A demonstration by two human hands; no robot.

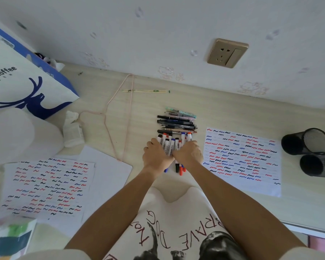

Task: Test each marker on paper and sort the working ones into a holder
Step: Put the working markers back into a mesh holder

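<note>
Pale desk (pixel 139 113), frame centre: left hand (pixel 155 156) and right hand (pixel 189 153) grip the marker bundle (pixel 172 145) together. Risk: loose markers slipping out, rolling from holders (pixel 308 141) at right.

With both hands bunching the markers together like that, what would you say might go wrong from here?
1. The left hand and right hand squeeze many markers at once; a few caps already poke out below, so some could slip loose and roll.
2. The pens lie right against the bundle and might get swept in, mixing the two.
3. Both holders lie on their sides at the far right, so they probably need standing up before anything stays in.
</note>
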